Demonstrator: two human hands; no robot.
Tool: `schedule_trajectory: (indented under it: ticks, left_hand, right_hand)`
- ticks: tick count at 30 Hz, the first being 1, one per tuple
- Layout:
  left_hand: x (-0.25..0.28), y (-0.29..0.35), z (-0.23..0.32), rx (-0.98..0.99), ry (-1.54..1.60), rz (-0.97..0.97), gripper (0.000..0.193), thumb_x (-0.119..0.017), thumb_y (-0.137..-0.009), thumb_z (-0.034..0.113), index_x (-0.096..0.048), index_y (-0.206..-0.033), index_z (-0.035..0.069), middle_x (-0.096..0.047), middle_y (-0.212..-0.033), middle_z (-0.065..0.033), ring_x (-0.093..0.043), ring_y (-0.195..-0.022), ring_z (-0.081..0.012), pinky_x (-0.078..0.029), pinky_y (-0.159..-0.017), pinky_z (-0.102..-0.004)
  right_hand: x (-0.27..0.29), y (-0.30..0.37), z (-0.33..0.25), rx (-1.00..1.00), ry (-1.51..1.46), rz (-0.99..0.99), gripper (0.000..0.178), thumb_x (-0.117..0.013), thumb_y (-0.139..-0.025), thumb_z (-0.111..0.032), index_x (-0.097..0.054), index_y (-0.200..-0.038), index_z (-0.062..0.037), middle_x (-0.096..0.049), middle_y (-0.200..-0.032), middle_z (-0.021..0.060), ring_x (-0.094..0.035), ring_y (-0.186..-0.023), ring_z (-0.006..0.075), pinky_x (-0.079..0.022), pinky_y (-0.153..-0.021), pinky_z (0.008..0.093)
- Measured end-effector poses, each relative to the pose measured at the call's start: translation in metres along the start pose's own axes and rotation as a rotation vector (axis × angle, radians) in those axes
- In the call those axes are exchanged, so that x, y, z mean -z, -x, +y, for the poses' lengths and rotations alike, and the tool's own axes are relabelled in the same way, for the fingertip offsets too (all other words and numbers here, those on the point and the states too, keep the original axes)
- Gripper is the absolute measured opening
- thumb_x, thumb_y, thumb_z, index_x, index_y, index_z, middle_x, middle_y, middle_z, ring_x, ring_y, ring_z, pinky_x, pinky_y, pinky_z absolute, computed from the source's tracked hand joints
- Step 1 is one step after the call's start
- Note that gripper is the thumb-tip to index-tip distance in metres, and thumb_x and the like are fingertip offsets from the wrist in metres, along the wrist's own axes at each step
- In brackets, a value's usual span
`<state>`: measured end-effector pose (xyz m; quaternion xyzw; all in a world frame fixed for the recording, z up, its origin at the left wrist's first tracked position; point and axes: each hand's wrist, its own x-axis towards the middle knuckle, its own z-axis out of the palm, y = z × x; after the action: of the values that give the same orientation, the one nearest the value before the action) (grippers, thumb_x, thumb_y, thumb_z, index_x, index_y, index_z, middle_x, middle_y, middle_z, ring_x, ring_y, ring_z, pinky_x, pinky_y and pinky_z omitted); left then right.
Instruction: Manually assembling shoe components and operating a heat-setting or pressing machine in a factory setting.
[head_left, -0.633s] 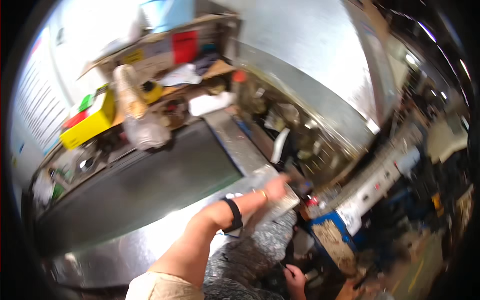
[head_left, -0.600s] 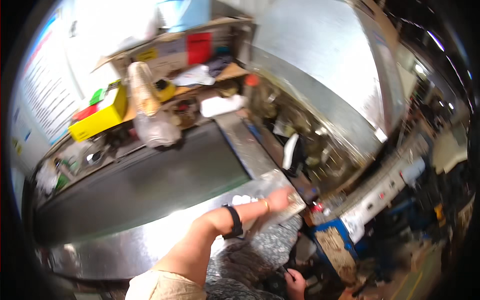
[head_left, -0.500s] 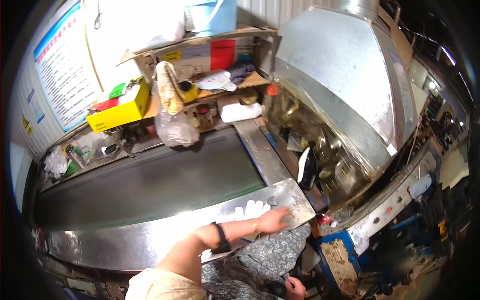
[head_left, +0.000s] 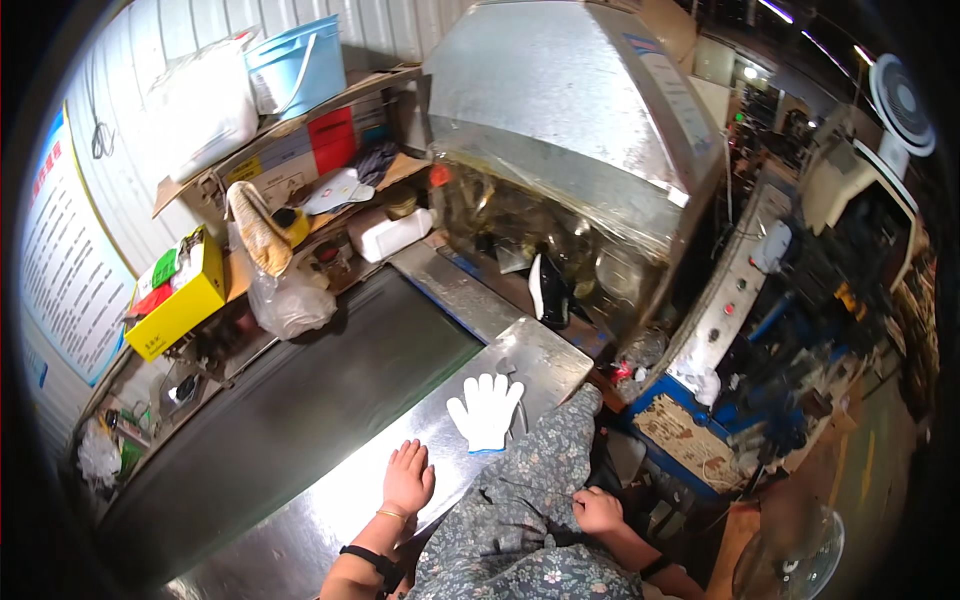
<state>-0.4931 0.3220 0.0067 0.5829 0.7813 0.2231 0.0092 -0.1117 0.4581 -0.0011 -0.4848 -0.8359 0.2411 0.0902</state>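
My left hand (head_left: 409, 479) lies with its fingers stretched out at the front edge of a shiny metal plate (head_left: 330, 500). It holds nothing. A white knitted glove (head_left: 487, 412) with a blue cuff rests flat on the plate to the right of this hand, apart from it. Beside the glove is a small dark grey thing (head_left: 508, 367), too small to name. My right hand (head_left: 598, 510) is at my lap, against the dark floral apron (head_left: 500, 530), its fingers curled in. Whether it grips anything is hidden.
Behind the plate runs a dark conveyor belt (head_left: 300, 400). A shelf holds a yellow box (head_left: 180, 300), a hanging plastic bag (head_left: 290, 305) and a white container (head_left: 392, 234). At the right stand a metal hood (head_left: 550, 90), a black-and-white shoe (head_left: 549, 290) and a blue-framed machine (head_left: 690, 440).
My left hand has drawn back leftward from the plate's right corner, uncovering the whole glove. My right hand stays by my lap, and the view has turned to the right.
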Motion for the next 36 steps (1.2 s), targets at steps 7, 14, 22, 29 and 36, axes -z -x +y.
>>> schedule_trajectory:
  ticks: [7, 14, 22, 29, 36]
  left_hand:
    - [-0.022, -0.041, 0.014, 0.062, 0.323, 0.085, 0.051, -0.065, -0.086, 0.026, -0.057, -0.129, 0.001, -0.049, -0.143, -0.0237, -0.045, -0.133, -0.0421, -0.034, -0.114, -0.0460]
    - [-0.062, -0.174, 0.051, -0.311, 0.050, -0.259, 0.060, -0.057, -0.092, 0.043, -0.051, -0.139, 0.007, -0.039, -0.152, -0.0223, -0.033, -0.143, -0.0406, -0.028, -0.118, -0.0461]
    - [-0.090, -0.202, 0.098, -0.270, 0.129, -0.110, 0.059, -0.058, -0.090, 0.046, -0.055, -0.134, 0.007, -0.045, -0.148, -0.0203, -0.038, -0.139, -0.0388, -0.035, -0.113, -0.0475]
    - [-0.091, -0.223, 0.118, -0.302, 0.182, -0.112, 0.053, -0.063, -0.088, 0.043, -0.060, -0.127, 0.007, -0.050, -0.142, -0.0210, -0.045, -0.131, -0.0414, -0.038, -0.108, -0.0504]
    - [-0.074, -0.211, 0.077, -0.190, 0.105, -0.120, 0.054, -0.066, -0.085, 0.040, -0.060, -0.128, 0.007, -0.049, -0.142, -0.0224, -0.044, -0.132, -0.0430, -0.037, -0.108, -0.0513]
  right_hand:
    - [0.001, -0.009, 0.026, -0.079, -0.620, -0.048, 0.025, -0.071, -0.087, -0.018, -0.071, -0.106, -0.0019, -0.074, -0.090, 0.0112, -0.070, -0.075, 0.0200, -0.055, -0.069, 0.0320]
    - [0.047, -0.147, 0.006, -0.102, -0.885, -0.101, 0.028, -0.067, -0.092, -0.007, -0.064, -0.118, 0.0024, -0.071, -0.101, 0.0110, -0.066, -0.088, 0.0137, -0.053, -0.073, 0.0282]
    - [0.050, -0.356, 0.055, -0.178, -0.345, -0.035, 0.058, -0.073, -0.082, -0.035, -0.061, -0.126, 0.0011, -0.068, -0.115, 0.0234, -0.067, -0.106, 0.0337, -0.050, -0.093, 0.0379]
    - [0.017, -0.497, 0.074, -0.433, -0.568, 0.178, 0.074, -0.079, -0.080, -0.030, -0.049, -0.140, 0.0007, -0.062, -0.130, 0.0189, -0.057, -0.123, 0.0313, -0.042, -0.106, 0.0372]
    - [0.020, -0.533, -0.017, -0.476, -0.587, -0.276, 0.076, -0.092, -0.062, -0.022, -0.057, -0.122, 0.0086, -0.063, -0.122, 0.0180, -0.057, -0.116, 0.0276, -0.043, -0.098, 0.0419]
